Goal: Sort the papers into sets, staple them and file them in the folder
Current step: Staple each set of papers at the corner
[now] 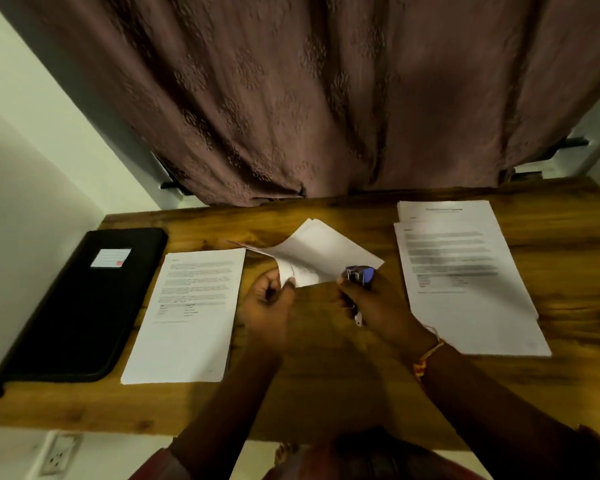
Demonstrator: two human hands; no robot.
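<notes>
My left hand [267,301] pinches the paper set [321,247] above the wooden desk [575,271], my right hand [378,306] grips the stapler [360,274] at its corner; black folder [84,306] far left, brown curtain [326,98] behind

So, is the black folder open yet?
No, the black folder lies closed and flat at the left end of the table, with its label facing up.

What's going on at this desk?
A person is stapling papers. The left hand pinches a lifted set while the right hand grips a blue stapler at its corner. A second set lies flat beside the closed black folder. More papers lie on the right.
</notes>
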